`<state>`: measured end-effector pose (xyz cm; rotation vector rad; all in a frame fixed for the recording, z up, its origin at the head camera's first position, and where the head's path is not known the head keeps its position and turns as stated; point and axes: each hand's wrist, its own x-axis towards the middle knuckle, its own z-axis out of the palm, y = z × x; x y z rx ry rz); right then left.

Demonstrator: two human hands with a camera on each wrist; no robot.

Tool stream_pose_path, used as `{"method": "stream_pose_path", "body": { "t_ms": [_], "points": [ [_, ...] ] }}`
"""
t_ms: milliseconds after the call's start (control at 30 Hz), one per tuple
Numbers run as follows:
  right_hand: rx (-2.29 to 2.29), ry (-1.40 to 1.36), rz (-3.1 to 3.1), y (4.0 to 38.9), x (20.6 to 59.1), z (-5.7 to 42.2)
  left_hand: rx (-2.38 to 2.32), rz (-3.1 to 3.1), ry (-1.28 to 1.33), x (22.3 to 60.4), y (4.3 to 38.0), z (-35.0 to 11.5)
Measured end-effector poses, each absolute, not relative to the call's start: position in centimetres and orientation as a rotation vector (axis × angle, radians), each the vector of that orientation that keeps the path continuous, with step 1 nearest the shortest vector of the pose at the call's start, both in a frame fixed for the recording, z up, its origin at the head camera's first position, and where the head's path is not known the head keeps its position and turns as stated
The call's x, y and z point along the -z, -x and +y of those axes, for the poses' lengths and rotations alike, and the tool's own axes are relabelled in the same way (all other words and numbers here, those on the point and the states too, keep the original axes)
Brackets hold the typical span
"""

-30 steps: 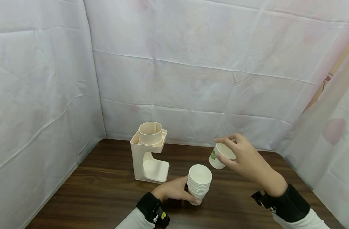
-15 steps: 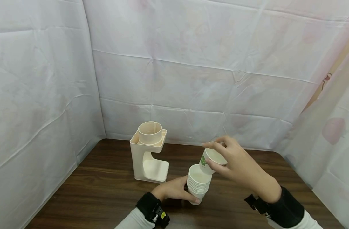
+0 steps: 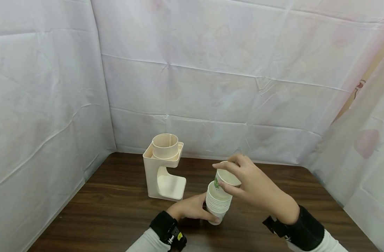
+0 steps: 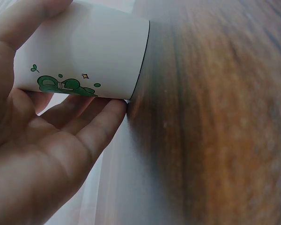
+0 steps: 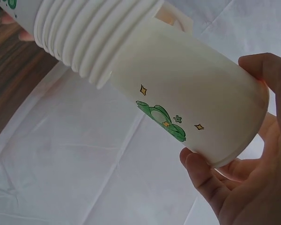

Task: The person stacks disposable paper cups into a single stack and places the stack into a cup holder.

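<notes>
A stack of white paper cups (image 3: 218, 203) stands upright on the table, and my left hand (image 3: 193, 209) grips its lower part from the left. In the left wrist view the bottom cup (image 4: 93, 51) shows a green print, its base at the wood. My right hand (image 3: 251, 182) holds a single paper cup (image 5: 192, 93) near its rim, thumb and fingers on opposite sides. That cup is tilted, and its base is at the mouth of the stack, partly inside it. How deep it sits is hard to tell.
Left of the stack stands a cream plastic holder (image 3: 154, 175) with a round tube (image 3: 165, 147) on top and a flat foot. The dark wooden table (image 3: 110, 210) ends at white cloth (image 3: 211, 87) behind and at both sides.
My right hand has moved left and slightly down, bringing its cup from beside the stack to the stack's mouth. The left hand and the stack have stayed in place.
</notes>
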<state>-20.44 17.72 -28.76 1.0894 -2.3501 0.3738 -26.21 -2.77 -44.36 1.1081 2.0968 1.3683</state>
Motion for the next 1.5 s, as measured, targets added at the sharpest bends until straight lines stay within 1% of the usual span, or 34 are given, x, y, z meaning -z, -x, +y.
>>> {"method": "stream_pose_path", "body": {
  "t_ms": [300, 867, 1500],
  "points": [
    [-0.382, -1.121, -2.383, 20.5, 30.1, 17.2, -1.358, 2.105, -1.111, 44.3, 26.3, -2.8],
    [-0.370, -1.098, -2.459, 20.8, 32.6, 16.6, -1.358, 2.133, -1.097, 44.5, 26.2, -2.7],
    [-0.411, -1.132, -2.512, 20.9, 34.4, 16.6, -1.349, 2.130, -1.036, 44.2, 25.9, -2.8]
  ]
}}
